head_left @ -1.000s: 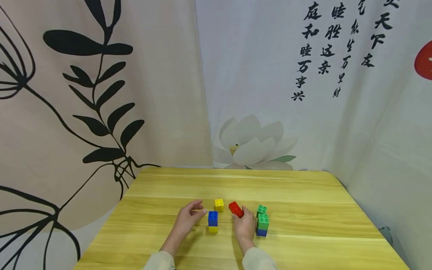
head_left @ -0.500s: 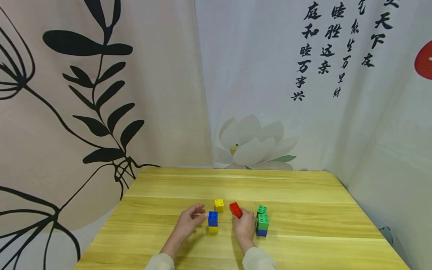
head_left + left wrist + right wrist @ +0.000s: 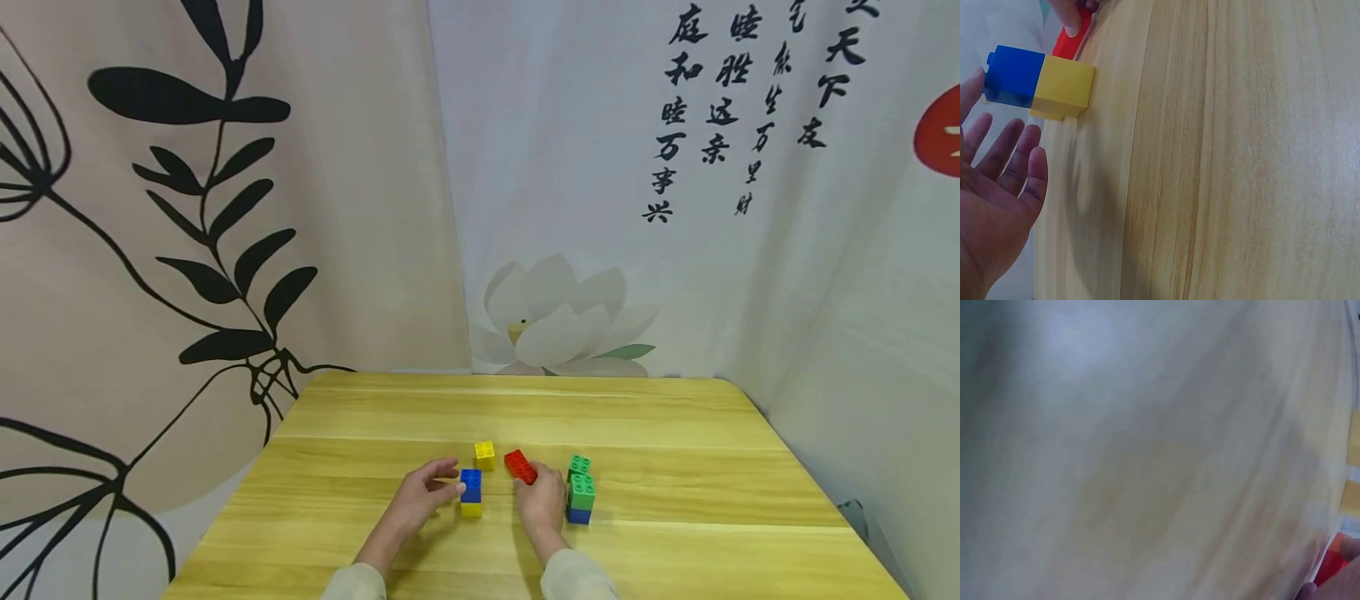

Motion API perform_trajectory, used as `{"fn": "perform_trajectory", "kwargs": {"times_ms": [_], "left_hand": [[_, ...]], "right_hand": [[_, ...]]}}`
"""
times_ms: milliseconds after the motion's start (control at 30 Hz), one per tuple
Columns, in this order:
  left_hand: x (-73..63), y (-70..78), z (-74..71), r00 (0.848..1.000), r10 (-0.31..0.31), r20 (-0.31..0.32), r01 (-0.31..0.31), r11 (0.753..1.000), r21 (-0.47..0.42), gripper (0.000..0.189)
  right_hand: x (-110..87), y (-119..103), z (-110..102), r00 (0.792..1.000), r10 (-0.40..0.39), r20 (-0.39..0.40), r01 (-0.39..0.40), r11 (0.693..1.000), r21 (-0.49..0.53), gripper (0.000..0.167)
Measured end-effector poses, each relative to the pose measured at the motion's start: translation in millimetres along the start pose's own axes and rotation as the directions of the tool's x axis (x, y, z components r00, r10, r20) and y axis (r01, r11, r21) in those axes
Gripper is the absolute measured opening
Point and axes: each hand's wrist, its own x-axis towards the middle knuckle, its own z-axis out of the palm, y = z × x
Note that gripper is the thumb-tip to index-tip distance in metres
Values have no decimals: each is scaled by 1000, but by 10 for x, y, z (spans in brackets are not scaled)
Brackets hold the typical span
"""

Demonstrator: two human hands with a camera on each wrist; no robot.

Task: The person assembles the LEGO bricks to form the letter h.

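My right hand [image 3: 542, 502] holds a red toy brick [image 3: 517, 465] between thumb and fingers, low over the table or on it; I cannot tell which. In the left wrist view that red brick [image 3: 1072, 42] shows behind a stack, a blue brick [image 3: 1015, 76] on top of a yellow brick [image 3: 1065, 86]. My left hand [image 3: 422, 497] is beside this stack, its fingers relaxed and apart. Its thumb tip is at the blue brick [image 3: 471, 482], seemingly touching its edge. Only a corner of the red brick [image 3: 1330, 567] and some fingertips show in the right wrist view.
Behind the stack stands a separate yellow brick [image 3: 484, 454]. Right of my right hand, a green brick [image 3: 582, 492] sits on a blue brick [image 3: 578, 517], with another green brick [image 3: 579, 464] just behind. The wooden table [image 3: 675, 467] ends at a printed curtain [image 3: 375, 208].
My left hand has moved slightly right, so its thumb now overlaps the blue brick's edge. The red brick has turned a little in my right hand. The head view has shifted slightly.
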Motion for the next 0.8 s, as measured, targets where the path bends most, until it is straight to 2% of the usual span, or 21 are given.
{"fn": "perform_trajectory", "kwargs": {"times_ms": [433,800], "left_hand": [[29,26,44,999,-19,45,19,1000,-17,56],[45,27,85,998,-25,50,26,1000,-14,53]], "right_hand": [[-12,-209,-71,999,41,29,-44,994,105,39],[3,-403,-297,998,18,65,-30,984,176,42]]}}
